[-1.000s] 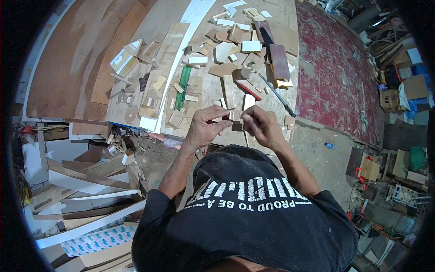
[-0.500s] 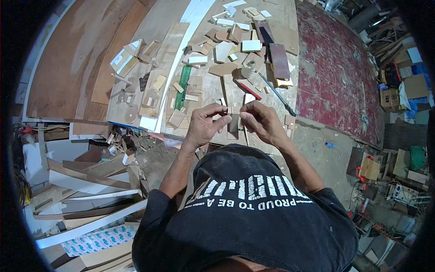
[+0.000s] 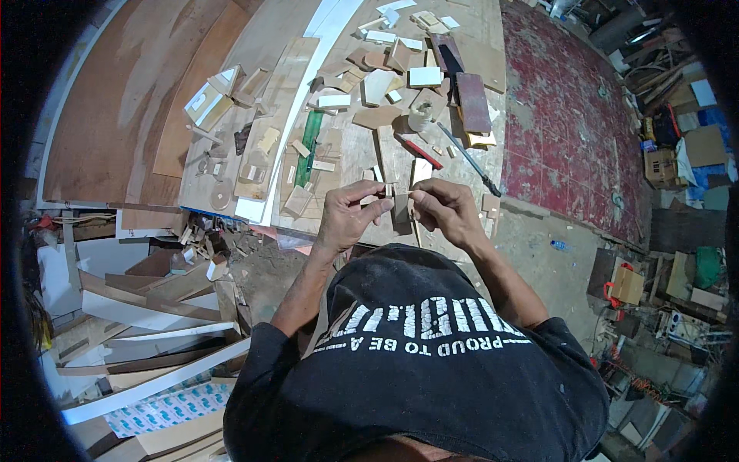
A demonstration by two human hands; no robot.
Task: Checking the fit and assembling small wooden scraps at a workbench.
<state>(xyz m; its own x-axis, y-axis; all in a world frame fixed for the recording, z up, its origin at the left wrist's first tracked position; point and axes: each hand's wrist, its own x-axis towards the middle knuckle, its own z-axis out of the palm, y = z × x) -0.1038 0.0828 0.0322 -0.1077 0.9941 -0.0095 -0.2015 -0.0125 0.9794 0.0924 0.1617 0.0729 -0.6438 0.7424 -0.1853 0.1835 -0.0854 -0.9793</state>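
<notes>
Over the near edge of the workbench (image 3: 362, 158), my two hands face each other a short way apart. My left hand (image 3: 350, 215) is closed in a pinch on a small, thin wooden piece (image 3: 389, 188). Also pinched is my right hand (image 3: 450, 212); what lies between its fingertips is too small to make out. Just beneath the fingertips is a small greyish wooden strip (image 3: 401, 209). Beyond them lie a white-faced block (image 3: 422, 169), a red-handled tool (image 3: 425, 153) and a pale round container (image 3: 420, 117).
Several wood offcuts (image 3: 377, 88) cover the far bench. A long blue-grey tool (image 3: 469, 159) lies at the right, near a dark red board (image 3: 473, 104). On the left are a green strip (image 3: 309, 142) and small wooden assemblies (image 3: 212, 100). Scrap boards (image 3: 146, 308) are piled at lower left.
The fingertips of my right hand have shifted slightly, and a thin pale edge now shows between the two hands. My left hand stays nearly in place.
</notes>
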